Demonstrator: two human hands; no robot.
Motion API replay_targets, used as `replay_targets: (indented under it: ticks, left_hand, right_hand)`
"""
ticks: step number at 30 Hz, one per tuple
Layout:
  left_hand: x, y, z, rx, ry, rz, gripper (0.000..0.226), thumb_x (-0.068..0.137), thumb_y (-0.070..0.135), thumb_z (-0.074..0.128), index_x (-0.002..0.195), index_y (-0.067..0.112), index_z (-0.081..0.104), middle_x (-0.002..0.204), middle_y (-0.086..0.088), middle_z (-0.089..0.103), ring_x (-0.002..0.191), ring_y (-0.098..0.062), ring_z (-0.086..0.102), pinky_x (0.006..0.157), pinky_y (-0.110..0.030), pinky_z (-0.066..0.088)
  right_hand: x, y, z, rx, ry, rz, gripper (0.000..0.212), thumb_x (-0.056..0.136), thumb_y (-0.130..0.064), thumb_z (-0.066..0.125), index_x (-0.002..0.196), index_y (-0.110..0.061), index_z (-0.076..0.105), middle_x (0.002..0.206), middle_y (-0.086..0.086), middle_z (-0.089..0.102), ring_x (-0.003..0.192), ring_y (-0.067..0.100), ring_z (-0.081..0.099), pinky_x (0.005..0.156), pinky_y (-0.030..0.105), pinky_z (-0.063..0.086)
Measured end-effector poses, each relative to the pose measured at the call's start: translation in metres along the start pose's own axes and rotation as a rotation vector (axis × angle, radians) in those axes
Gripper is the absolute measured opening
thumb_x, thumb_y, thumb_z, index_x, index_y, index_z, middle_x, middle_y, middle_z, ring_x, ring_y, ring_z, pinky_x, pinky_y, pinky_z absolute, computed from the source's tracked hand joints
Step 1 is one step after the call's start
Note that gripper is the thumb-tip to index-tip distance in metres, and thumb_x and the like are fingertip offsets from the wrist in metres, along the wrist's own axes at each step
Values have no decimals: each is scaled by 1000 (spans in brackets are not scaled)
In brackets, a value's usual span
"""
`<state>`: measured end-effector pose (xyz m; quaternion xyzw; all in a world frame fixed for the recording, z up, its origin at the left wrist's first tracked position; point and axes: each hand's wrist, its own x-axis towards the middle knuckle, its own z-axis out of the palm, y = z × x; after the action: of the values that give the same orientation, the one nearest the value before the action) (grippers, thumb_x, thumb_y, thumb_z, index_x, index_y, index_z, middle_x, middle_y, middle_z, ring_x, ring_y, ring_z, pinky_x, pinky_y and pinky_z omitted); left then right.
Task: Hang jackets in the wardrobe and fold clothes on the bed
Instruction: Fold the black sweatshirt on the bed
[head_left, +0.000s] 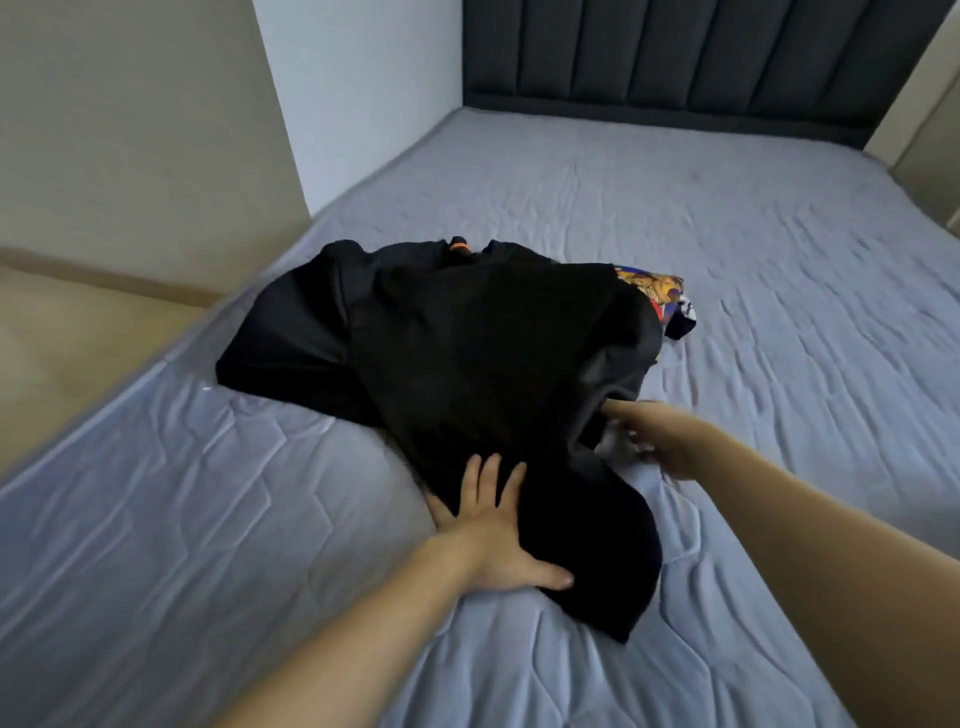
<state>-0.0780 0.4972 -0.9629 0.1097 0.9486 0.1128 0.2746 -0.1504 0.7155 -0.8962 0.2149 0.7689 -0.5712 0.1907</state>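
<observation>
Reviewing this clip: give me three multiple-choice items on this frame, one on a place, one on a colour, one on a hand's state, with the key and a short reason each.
1. Where does the patterned cloth lie?
A. on the floor
B. on the bed, half under the far right edge of the black garment
C. on the headboard

2. What colour is the bed sheet?
A. light blue-grey
B. red
C. green

3. What is the left hand doing?
A. gripping a hanger
B. hanging clear of the bed
C. pressing flat on the black garment, fingers spread

Key: 1 B, it peeks out from beneath the garment's far edge. 2 A, the sheet is pale blue-grey all over. 3 C, palm and straight fingers lie on the fabric; the right hand holds the garment's edge.
</observation>
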Motion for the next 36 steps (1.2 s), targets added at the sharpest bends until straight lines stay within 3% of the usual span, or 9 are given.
replay_targets:
  ticks: [5,9,15,19,23,26,30,33,36]
  left_hand:
    - [17,-14,30,14,373,138,108,62,80,40,150,33,-2,157,11,-14,143,-15,-27,111,-65,2]
    - [14,-13,26,-3,426,131,86,71,66,38,146,30,19,154,9,4,144,-17,-7,113,-56,12]
    - [-29,13,4,-385,555,66,44,84,8,49,125,23,57,121,0,48,117,-26,45,98,-31,39]
    - [-80,-22,-62,-550,434,87,51,75,-12,42,99,22,73,105,-6,70,106,-23,62,82,-19,42]
    - [-137,-64,-112,148,430,-234,36,81,16,50,114,31,52,130,-5,48,121,-28,44,105,-47,35]
    - [-165,-52,-68,219,386,-134,63,66,44,61,120,34,29,129,2,20,129,-29,23,106,-68,20]
    - [-166,-33,42,230,-10,-109,109,65,57,63,151,40,-3,159,2,-19,147,-30,-16,106,-73,-3]
    - [-151,-21,58,408,231,-142,95,83,43,57,151,41,-9,160,-10,-12,144,-40,6,105,-68,20]
    - [-149,-8,48,626,439,-52,78,91,14,50,152,33,6,149,-16,18,114,-36,44,74,-41,44]
  right_hand:
    - [30,-10,17,251,-56,-135,28,83,-16,73,110,-12,66,95,9,73,79,24,70,59,28,53]
    - [15,-4,18,382,-22,-228,14,87,-10,67,101,-13,67,83,2,76,76,16,73,58,22,55]
    - [-76,-23,-35,58,227,-269,21,82,-12,70,103,-10,65,87,9,70,76,23,69,66,32,56]
    - [-140,-32,-86,-486,111,147,33,79,-27,76,97,-2,64,87,16,73,77,32,71,68,37,59]
    - [-171,-11,-72,-689,-125,412,57,69,-58,77,87,-9,57,75,9,63,53,22,56,54,24,50]
    - [-157,43,-37,-553,-24,246,85,77,-74,58,137,-16,42,143,16,45,117,38,55,96,48,48]
    - [-135,118,4,-531,458,10,89,87,-70,42,154,-23,9,155,17,25,140,38,26,116,45,20]
    - [-131,141,12,-589,723,-118,78,92,-67,29,152,-19,18,155,18,23,141,37,19,114,47,15]
    - [-132,149,2,-716,764,-72,68,96,-58,26,150,-19,21,147,20,37,136,39,30,112,51,16]
